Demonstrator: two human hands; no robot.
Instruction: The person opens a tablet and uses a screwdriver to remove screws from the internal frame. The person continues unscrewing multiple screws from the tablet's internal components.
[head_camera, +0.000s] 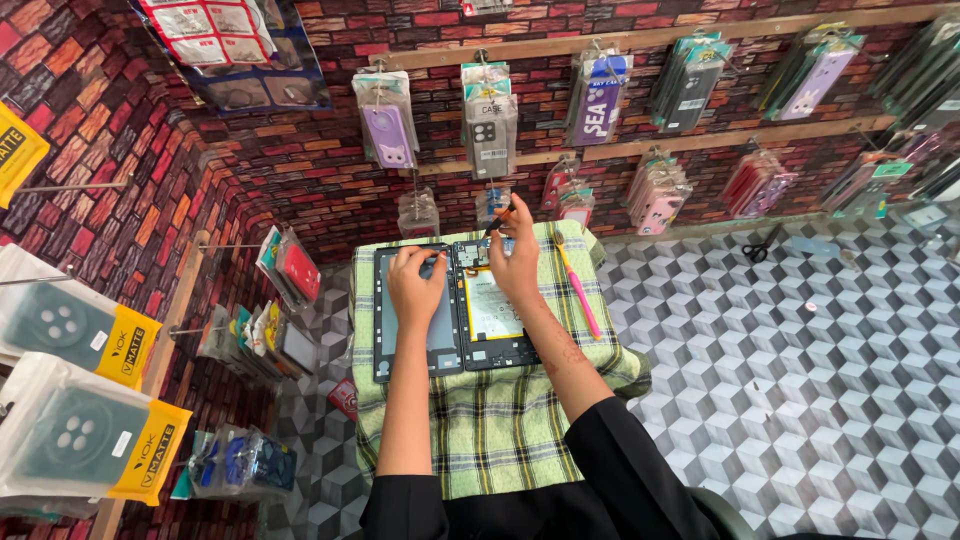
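Note:
An opened tablet lies on a green plaid cloth (500, 420). Its back cover (405, 355) is on the left, and the body with battery and circuit board (495, 320) is on the right. My left hand (415, 283) rests with bent fingers on the upper edge where the two halves meet. At the top of the tablet body, my right hand (517, 255) holds a small dark tool with an orange tip (497, 222), its point down on the board.
A pink and yellow tool (577, 288) lies on the cloth to the right of the tablet. Scissors (762, 245) lie far right on the cube-patterned surface (800, 350). Packaged phone cases (490, 120) hang on the brick-patterned walls ahead and to the left.

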